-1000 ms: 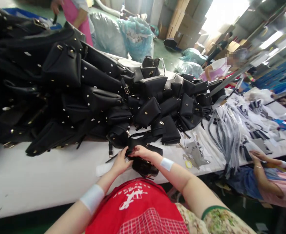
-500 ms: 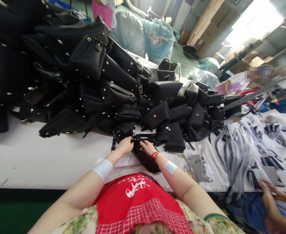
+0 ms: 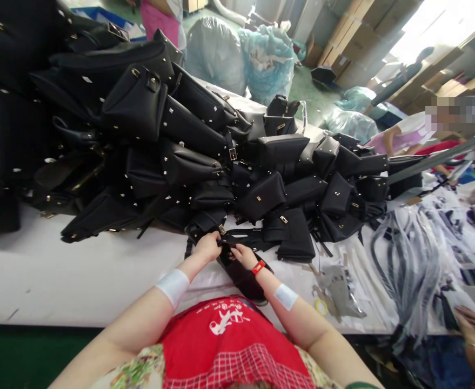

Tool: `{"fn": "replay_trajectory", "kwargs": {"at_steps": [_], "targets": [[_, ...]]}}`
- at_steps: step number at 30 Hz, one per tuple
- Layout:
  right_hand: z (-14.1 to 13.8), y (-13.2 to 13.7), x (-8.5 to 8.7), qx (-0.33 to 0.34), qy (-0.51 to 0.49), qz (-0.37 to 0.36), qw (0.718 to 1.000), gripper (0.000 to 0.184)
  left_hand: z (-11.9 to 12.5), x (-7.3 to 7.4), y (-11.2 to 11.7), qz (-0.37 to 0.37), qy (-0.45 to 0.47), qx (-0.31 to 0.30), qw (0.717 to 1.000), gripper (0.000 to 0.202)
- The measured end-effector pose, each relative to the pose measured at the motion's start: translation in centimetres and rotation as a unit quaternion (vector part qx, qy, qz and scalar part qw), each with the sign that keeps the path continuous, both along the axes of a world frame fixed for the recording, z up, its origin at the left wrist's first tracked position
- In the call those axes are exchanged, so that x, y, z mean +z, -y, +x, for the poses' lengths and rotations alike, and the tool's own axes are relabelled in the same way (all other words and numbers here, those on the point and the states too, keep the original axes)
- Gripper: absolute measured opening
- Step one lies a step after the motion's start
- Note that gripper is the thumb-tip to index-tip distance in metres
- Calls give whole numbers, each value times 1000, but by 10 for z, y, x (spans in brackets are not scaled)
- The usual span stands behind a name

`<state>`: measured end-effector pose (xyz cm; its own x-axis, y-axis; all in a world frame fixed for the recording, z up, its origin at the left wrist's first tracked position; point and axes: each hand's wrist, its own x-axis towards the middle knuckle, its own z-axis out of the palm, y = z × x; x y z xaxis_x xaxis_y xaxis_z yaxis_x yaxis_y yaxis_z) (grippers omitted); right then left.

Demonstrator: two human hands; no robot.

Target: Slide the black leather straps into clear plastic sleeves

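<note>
A small black handbag (image 3: 243, 278) lies at the near edge of the white table (image 3: 79, 275), right in front of me. My left hand (image 3: 207, 247) is closed on the bag's top edge by its strap (image 3: 243, 236). My right hand (image 3: 243, 255), with a red band at the wrist, pinches the same top edge just beside it. The two hands almost touch. The bag's lower part hangs over the table edge above my red apron.
A big heap of black handbags (image 3: 148, 140) fills the table's left and middle. Striped straps and plastic sleeves (image 3: 407, 254) cover the right. A tape roll (image 3: 321, 307) lies near the edge. Another person's hand (image 3: 474, 324) rests at lower right; other people stand behind.
My hands have slid from the bag's body up to its top edge, farther from me. The view has swung left and down. The other person's hand now shows at the lower right edge.
</note>
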<state>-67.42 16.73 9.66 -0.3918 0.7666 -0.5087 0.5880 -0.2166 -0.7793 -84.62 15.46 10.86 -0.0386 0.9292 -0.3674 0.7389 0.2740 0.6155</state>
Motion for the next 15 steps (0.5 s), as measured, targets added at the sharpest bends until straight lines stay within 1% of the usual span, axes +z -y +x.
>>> {"fn": "replay_trajectory", "kwargs": {"at_steps": [4,6,8,10,12,13,14,15], "targets": [[-11,5,4,52,115,80,989,24,1,-1,0,-7,18,4,1000,15],[-20,4,6,73,160,99,979,27,2,-2,0,-17,32,6,999,15],[-29,3,10,78,197,110,971,28,3,-1,0,-28,44,12,999,16],[-37,2,18,70,221,128,964,28,3,6,2,-37,50,22,998,19],[-43,6,28,58,224,157,960,28,1,18,5,-41,52,33,997,23],[-44,9,31,55,216,175,959,29,0,24,7,-43,53,37,997,25],[-43,11,30,50,206,194,958,32,0,29,9,-44,54,42,997,26],[-42,13,25,43,195,213,956,35,-1,31,10,-46,54,47,996,27]]}}
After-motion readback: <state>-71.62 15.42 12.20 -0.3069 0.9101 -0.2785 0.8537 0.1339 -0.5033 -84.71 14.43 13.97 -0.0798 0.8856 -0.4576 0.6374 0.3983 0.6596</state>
